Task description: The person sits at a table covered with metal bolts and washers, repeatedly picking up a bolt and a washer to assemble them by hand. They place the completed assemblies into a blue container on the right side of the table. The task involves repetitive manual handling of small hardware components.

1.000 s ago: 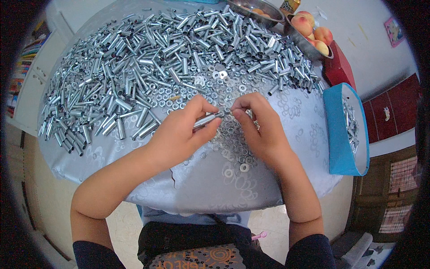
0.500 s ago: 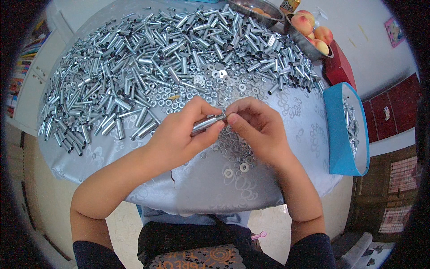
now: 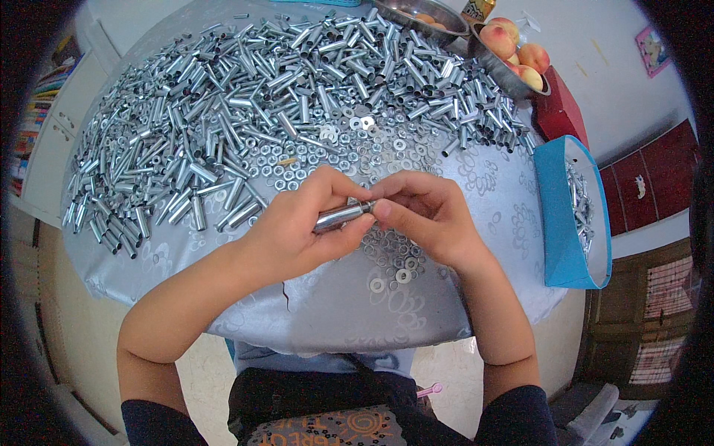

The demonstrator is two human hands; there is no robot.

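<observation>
Over the near middle of the table, my left hand (image 3: 294,223) is closed around a shiny metal sleeve (image 3: 340,217), lying nearly level and pointing right. My right hand (image 3: 431,215) pinches the sleeve's right end between thumb and fingers. A small ring-like part shows at that end; the fingertips cover most of it, so I cannot tell if it is a nut or a washer. Beneath and beyond my hands lie loose nuts (image 3: 281,170) and flat washers (image 3: 402,276). A large heap of metal sleeves (image 3: 297,70) spreads across the far side.
At the right edge stands a blue fabric box (image 3: 559,223) with metal parts inside. Behind it are a red box (image 3: 559,111), a metal bowl of peaches (image 3: 503,41), another metal bowl (image 3: 457,31) and a can (image 3: 477,9). A small yellow piece (image 3: 287,160) lies among the nuts.
The sleeve has tilted closer to level, and both hands have shifted slightly. My fingers keep their grip at its right end. The heap and boxes stay as they were.
</observation>
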